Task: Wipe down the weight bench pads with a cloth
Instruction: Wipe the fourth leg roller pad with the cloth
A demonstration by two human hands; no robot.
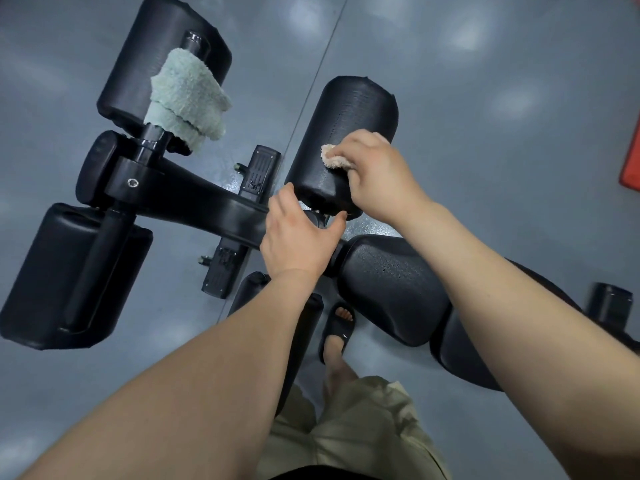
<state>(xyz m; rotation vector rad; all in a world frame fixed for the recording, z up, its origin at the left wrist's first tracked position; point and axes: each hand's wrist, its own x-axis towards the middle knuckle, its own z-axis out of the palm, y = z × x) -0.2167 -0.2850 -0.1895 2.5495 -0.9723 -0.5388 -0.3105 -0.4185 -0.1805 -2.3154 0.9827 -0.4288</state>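
a small pinkish cloth [334, 156] sits bunched on the near end of the black roller pad [353, 112], right of the bench frame [194, 202]. the right hand [377, 174] curls its fingers over it, pressing down. the left hand [298, 233] clasps the pad's near end, thumb and fingers either side. it seems best to brace the roller against spinning and wipe lengthwise. a green towel [187, 98] drapes the opposite pad [138, 64].

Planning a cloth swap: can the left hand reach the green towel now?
Probably yes: the left hand only steadies the end of the roller pad; nothing above the frame blocks its way to the green towel.
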